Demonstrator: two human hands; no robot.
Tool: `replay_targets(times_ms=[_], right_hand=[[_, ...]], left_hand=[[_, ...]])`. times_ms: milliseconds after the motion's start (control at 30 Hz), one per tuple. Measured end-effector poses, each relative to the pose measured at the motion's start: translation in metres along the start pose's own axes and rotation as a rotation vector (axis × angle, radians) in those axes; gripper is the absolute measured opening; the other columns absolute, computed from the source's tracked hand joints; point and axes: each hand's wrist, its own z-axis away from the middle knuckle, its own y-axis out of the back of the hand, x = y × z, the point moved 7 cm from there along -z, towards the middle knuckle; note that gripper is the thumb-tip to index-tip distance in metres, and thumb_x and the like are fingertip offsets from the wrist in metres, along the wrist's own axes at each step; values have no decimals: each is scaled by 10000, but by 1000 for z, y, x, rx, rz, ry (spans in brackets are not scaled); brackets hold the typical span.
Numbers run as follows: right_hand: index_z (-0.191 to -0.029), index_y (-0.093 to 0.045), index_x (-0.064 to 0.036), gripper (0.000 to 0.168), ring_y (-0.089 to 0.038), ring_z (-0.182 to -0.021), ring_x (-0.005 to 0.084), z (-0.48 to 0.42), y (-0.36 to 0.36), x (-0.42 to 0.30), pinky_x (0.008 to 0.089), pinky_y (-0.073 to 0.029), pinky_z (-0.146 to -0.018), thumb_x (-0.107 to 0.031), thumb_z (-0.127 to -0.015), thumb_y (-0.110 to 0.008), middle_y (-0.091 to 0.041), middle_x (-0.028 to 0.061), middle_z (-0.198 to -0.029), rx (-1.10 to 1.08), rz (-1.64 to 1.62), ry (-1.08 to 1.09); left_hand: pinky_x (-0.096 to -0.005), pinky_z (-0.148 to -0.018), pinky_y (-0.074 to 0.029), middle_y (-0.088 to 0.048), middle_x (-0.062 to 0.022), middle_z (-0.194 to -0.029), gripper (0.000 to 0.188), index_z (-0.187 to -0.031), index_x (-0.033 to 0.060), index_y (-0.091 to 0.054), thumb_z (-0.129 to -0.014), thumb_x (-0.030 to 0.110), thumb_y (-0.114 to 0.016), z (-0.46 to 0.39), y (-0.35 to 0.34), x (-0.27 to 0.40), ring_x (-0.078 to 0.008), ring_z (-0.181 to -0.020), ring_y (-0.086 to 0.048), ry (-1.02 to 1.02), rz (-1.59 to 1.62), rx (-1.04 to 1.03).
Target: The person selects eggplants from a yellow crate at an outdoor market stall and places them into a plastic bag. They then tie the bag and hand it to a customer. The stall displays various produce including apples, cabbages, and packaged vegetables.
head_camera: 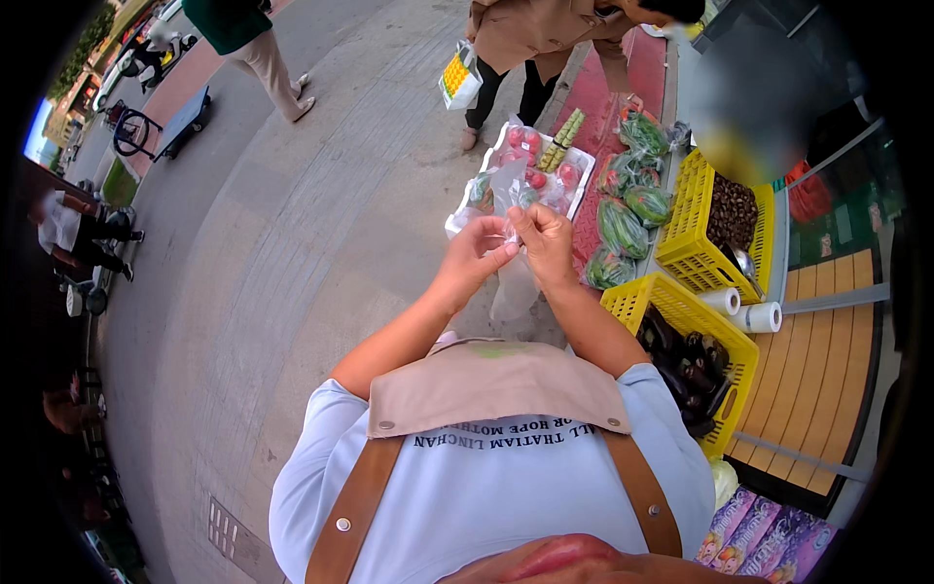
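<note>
A thin clear plastic bag (508, 186) is pinched between my two hands at its gathered middle. One part stands up above my fingers and a loose part hangs below them. My left hand (476, 255) grips it from the left, thumb and fingertips together. From the right, my right hand (546, 237) holds the same gathered plastic with its thumb and curled fingers. Just beyond my hands is a white foam box (454, 225) with bagged red produce (536, 179) and a banded bundle of green stalks (563, 142). Whether the bag contains anything, I cannot tell.
Bagged green vegetables (622, 223) lie on red paving to the right. Yellow crates hold dark eggplants (686, 365) and brown nut-like produce (732, 208). Plastic rolls (755, 317) lie between the crates. Ahead, a person in a tan coat (543, 33) bends over the produce. A flat trolley (179, 124) stands far left.
</note>
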Motion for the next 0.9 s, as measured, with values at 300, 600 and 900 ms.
replay_targets(times_ms=[300,600,900], right_hand=[[-525,-447,-56,352,-393,-483,49,30,49,8,229,-305,-454,-180,-799,-631,-439,-35,-506,144,162,-158],[-690,-511,-41,145,-485,-514,159,81,155,57,290,-380,-506,-119,-754,-615,-520,35,-573,583,527,-144],[-871,-527,-63,52,-489,-682,62,85,130,41,207,-403,-608,-113,-862,-533,-518,-22,-766,655,-608,-227]], left_hand=[[-248,-734,-482,-597,-50,-882,68,-902,55,-529,-849,94,-548,-38,6,-44,-130,-790,-592,192,418,32],[-198,-546,-385,-470,53,-672,100,-842,111,-475,-819,79,-568,-31,-19,-38,-50,-588,-453,348,621,-464],[-252,-532,-374,-459,9,-642,228,-881,53,-472,-699,1,-598,-73,44,-114,-104,-586,-468,-109,-835,-205]])
